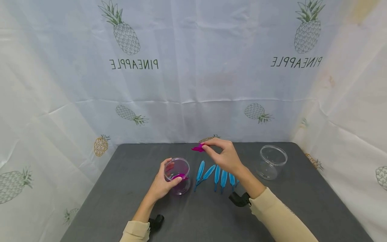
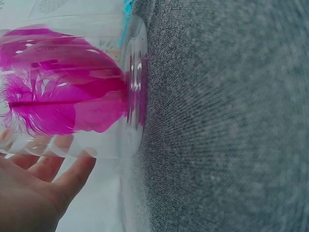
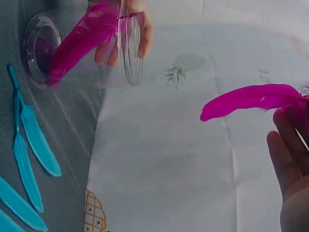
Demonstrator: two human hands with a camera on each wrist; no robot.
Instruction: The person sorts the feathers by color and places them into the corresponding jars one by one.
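Note:
My left hand [image 1: 160, 185] grips a clear plastic jar [image 1: 183, 189] that stands upright on the table, thumb on the near side and fingers round the far left. Inside the jar are magenta feathers [image 2: 67, 104], leaning against its wall. Raised above the table, to the right of this jar, my right hand [image 1: 226, 157] pinches another magenta feather [image 1: 198, 148] between thumb and fingers. The feather [image 3: 256, 99] points away from the fingertips, apart from the jar. Below the right hand, several blue feathers [image 1: 223, 178] lie in a row, some partly hidden by the arm.
A second clear jar [image 1: 267, 170] stands open-topped at the right of the dark grey table [image 1: 130, 188]. White cloth [image 1: 205, 74] printed with pineapples hangs behind and at both sides. A black wrist mount [image 1: 239, 199] is on the right arm.

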